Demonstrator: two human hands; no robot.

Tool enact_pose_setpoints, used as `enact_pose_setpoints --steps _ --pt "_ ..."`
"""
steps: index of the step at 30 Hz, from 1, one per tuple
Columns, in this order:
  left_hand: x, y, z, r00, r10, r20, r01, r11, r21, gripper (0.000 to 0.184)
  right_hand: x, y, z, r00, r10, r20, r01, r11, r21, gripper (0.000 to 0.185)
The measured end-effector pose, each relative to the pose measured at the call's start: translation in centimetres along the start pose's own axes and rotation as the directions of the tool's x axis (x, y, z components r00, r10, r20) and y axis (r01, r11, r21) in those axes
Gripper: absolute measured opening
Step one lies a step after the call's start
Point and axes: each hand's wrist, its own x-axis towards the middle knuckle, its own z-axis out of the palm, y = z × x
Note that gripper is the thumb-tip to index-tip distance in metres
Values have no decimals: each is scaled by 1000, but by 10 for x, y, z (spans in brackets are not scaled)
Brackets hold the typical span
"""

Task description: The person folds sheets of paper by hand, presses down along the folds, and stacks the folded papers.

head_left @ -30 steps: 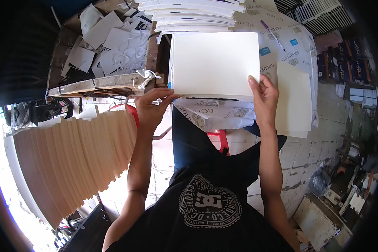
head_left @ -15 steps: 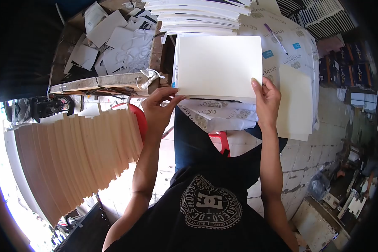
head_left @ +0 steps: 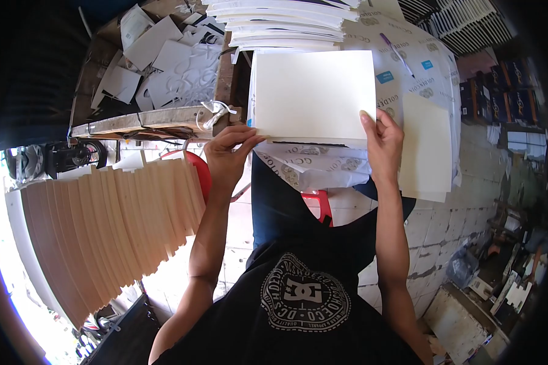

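A blank white sheet (head_left: 313, 94) lies in front of me, its near edge close to the edge of the wrapped table. My left hand (head_left: 230, 152) pinches its near left corner between thumb and fingers. At the near right corner, my right hand (head_left: 383, 143) grips the sheet, thumb on top and fingers curled at the side. A thin dark strip (head_left: 310, 144) shows just below the near edge. To the right lie larger cream sheets (head_left: 425, 146). Behind the white sheet rises a stack of papers (head_left: 286, 24).
A wooden bin (head_left: 146, 118) of paper scraps stands at the back left. A long row of tan boards or sheets (head_left: 112, 225) is at the left. A purple and white pen (head_left: 397, 55) lies on the printed wrapping (head_left: 432, 67). Part of a red stool (head_left: 323, 207) shows below the table.
The view has shifted slightly. My left hand keeps its pinch and my right hand its grip at the sheet's corners, with little visible movement of the sheet.
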Motion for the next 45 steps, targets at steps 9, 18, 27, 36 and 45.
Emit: enact_pose_setpoints --steps 9,18,27,36,45 --pt "-3 -9 6 999 -11 -39 6 991 -137 8 1 2 1 1000 -20 -24 19 999 -29 21" --pt "-3 1 13 934 -351 68 357 928 -108 39 5 11 -2 999 -22 -41 22 1000 -13 22" --pt "-2 7 15 927 -369 72 375 918 -129 39 14 17 -18 975 -221 -11 208 933 -293 32" --pt "-2 9 16 928 -368 57 373 922 -108 40 12 21 -18 980 -199 -17 187 942 -277 34" --pt "-2 7 16 938 -340 66 345 932 -111 40 -18 -20 15 868 -493 62 430 682 -592 63"
